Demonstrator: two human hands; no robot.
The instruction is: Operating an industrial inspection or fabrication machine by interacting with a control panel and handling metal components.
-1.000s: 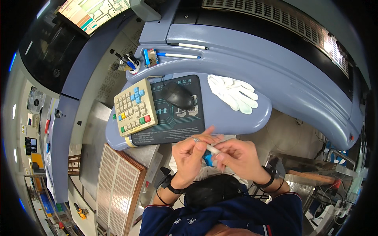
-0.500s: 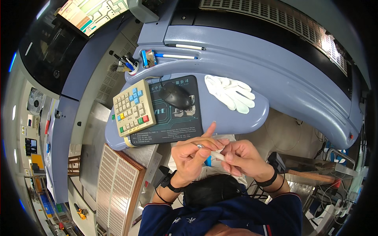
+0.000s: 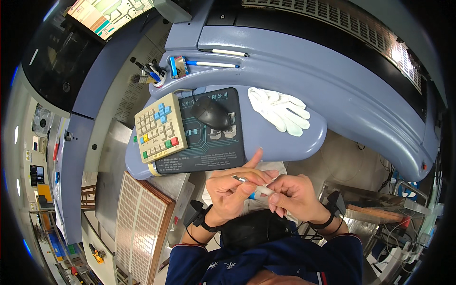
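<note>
Both hands meet in front of my chest, below the console ledge. My left hand [image 3: 232,192] is closed with thumb and fingers pinched around a small shiny metal piece [image 3: 242,179], its index finger pointing up and away. My right hand [image 3: 295,197] curls in from the right, its thumb and fingers closed on a short white rod-like piece [image 3: 264,190] that reaches toward the left fingertips. A bit of blue [image 3: 253,194] shows under the white piece. Fingers hide much of these items, so their exact kind is unclear.
On the blue-grey ledge [image 3: 285,147] lie white gloves [image 3: 280,110], a black mouse [image 3: 211,114] on a dark mat [image 3: 204,154] and a beige keypad [image 3: 160,126]. Pens [image 3: 212,64] and a brush cup [image 3: 158,78] sit behind. Patterned panels [image 3: 141,223] are stacked at left.
The fingers have shifted slightly around the white piece, and the right fingers have drawn in. The metal piece shows a little more at the left hand.
</note>
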